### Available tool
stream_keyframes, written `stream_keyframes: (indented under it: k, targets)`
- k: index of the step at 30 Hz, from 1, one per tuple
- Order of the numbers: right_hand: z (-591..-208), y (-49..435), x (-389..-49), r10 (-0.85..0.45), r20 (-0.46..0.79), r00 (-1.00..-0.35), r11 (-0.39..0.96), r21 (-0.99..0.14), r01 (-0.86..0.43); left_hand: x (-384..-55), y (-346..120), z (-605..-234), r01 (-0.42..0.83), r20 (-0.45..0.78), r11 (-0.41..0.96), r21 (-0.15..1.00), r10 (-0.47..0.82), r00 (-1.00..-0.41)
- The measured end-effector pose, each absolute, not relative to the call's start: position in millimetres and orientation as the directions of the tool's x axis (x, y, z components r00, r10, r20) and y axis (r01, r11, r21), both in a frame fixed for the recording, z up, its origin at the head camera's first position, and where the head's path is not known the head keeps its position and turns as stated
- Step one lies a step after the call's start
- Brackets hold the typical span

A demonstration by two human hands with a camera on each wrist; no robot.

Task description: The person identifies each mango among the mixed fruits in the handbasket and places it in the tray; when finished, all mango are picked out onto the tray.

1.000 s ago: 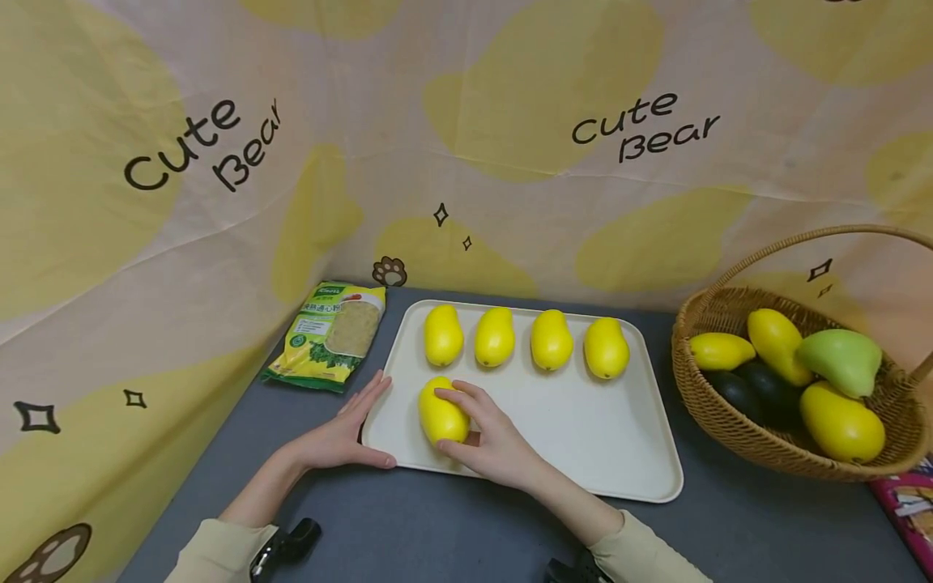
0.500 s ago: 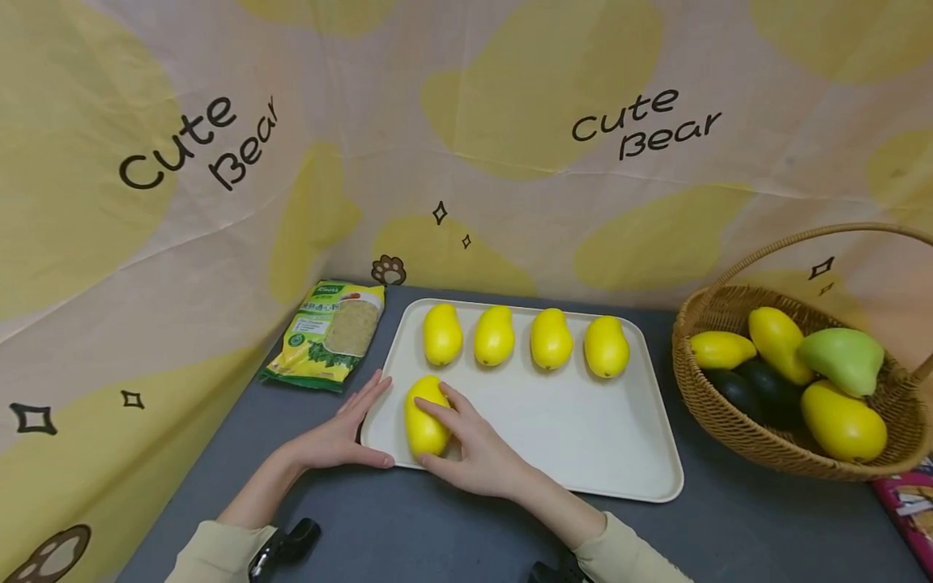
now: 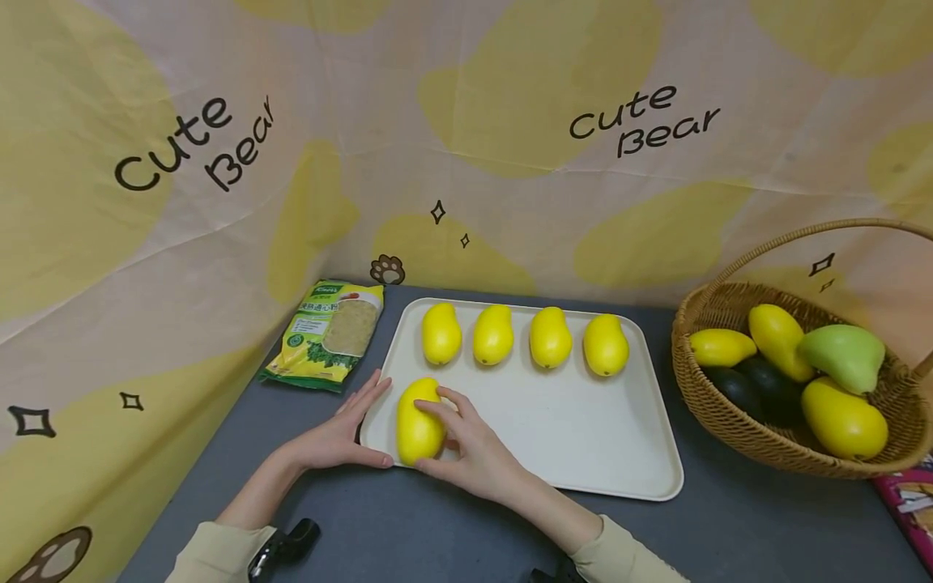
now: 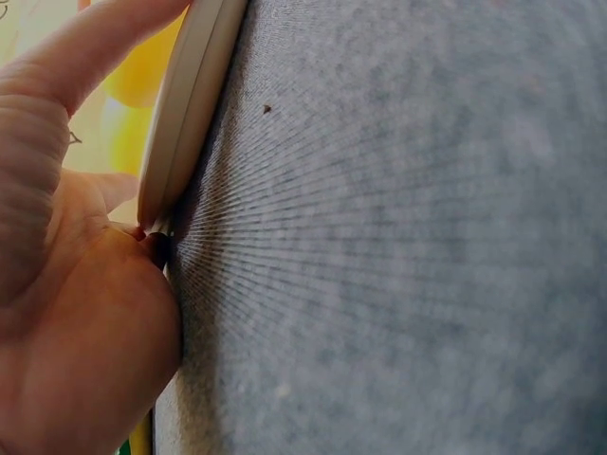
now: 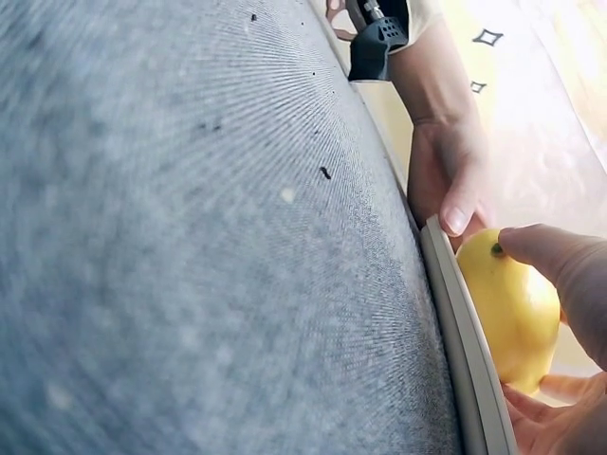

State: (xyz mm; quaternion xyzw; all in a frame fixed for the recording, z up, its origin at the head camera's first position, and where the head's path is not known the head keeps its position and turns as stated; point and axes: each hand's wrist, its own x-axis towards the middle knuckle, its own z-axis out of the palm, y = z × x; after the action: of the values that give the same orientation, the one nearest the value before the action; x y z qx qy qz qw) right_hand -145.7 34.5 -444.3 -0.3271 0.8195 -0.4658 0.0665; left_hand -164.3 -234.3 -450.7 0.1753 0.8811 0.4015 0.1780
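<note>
Fruit, smooth, yellow and mango-shaped (image 3: 418,425), held at near left corner of cream rectangular tray (image 3: 561,429)

Right hand (image 3: 477,453) grips it with curved thumb and fingers. Left hand (image 3: 338,437), fingers straight and spread, touches the tray's left and near edges, probably bracing it. Four matching yellow fruits (image 3: 550,338) line the far side, seemingly spaced for order. Pale pink-and-yellow cloth backdrop (image 3: 503,73) reads "Cute Bear" twice; the yellow-green plastic packet's (image 3: 321,348) small logo is possibly Knorr.

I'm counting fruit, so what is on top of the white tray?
On the white tray, four yellow fruits line the far side; the right hand holds a fifth yellow fruit near the front left corner. What lies directly beneath them is covered from view.
</note>
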Motion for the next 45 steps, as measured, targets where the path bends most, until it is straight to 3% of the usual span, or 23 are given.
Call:
stream_keyframes:
  k: [25, 36, 45]
  targets:
    - [-440.8, 50.2, -143.9, -0.553, 0.207, -0.807, 0.364, -0.811, -0.457, -166.8, -226.7, -447.5, 0.177, -0.172, 0.616, 0.767, 0.464, -0.869]
    - [-434.5, 90.3, -146.5, -0.485, 0.21, -0.849, 0.344, -0.846, -0.407, -164.8, -227.8, -449.0, 0.171, -0.173, 0.613, 0.772, 0.461, -0.87]
    - [-428.0, 129.9, -151.2, -0.434, 0.212, -0.876, 0.425, -0.809, -0.406, -162.9, -231.0, -450.6, 0.158, -0.176, 0.612, 0.775, 0.449, -0.876]
